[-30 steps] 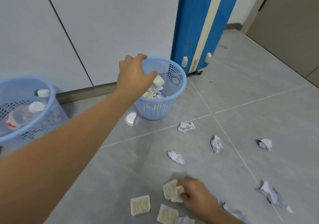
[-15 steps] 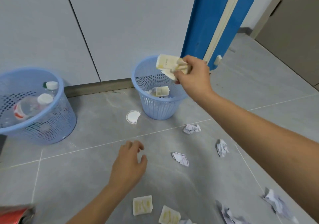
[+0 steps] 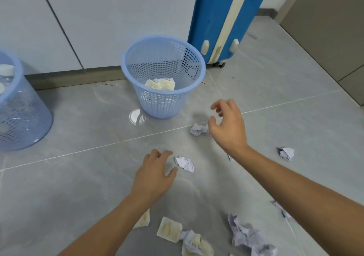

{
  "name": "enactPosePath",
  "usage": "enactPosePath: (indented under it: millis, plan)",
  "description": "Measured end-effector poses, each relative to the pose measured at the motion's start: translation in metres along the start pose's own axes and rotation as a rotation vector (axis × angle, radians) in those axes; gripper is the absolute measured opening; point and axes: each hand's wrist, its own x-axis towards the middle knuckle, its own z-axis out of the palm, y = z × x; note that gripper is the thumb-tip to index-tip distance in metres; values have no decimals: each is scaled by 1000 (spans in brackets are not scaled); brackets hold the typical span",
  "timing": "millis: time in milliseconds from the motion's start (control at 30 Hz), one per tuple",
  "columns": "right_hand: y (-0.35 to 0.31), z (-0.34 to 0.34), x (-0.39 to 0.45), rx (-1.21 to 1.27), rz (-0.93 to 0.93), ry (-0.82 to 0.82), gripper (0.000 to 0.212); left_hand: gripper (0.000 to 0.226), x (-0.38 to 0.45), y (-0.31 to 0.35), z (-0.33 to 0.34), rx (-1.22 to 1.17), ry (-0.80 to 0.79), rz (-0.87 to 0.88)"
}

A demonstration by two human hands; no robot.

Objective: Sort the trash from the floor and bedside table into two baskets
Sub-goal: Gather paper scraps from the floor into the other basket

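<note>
Half a second ago our right hand [image 3: 226,125] held yellowish wrappers over the basket [image 3: 163,76] at 12 o'clock; now it is empty, fingers spread and curled, and more wrappers [image 3: 160,84] lie inside the basket. It has dropped toward a crumpled paper ball [image 3: 198,129] just left of it. Our left hand [image 3: 155,175] is open and empty, fingertips just beside another paper ball [image 3: 185,163] at its 2 o'clock. The second basket [image 3: 21,117], at 9 o'clock, holds bottles. Judgement: one drop done; paper is likely next. Much trash remains, with wrappers and paper [image 3: 248,236] at 6 o'clock.
</note>
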Motion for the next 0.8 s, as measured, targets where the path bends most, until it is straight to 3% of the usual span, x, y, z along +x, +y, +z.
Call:
enactPosePath:
  millis: [133,233,300,467,633,800]
  plan:
    - [96,-2,-35,-291,270,-360,55,64,29,30,31,92,-69,82]
    - [135,-1,-48,-347,336,-480,71,64,44,37,61,219,-139,117]
    - [149,6,-53,-346,305,-503,66,55,49,34,76,349,-137,187]
    - [168,22,-69,-228,84,-386,28,20,63,25,82,319,-11,322]
    - [186,-8,-63,-250,-13,-163,28,41,111,63,56,236,214,437]
    - [258,-65,-35,-328,158,48,27,42,171,81,69,298,140,365]
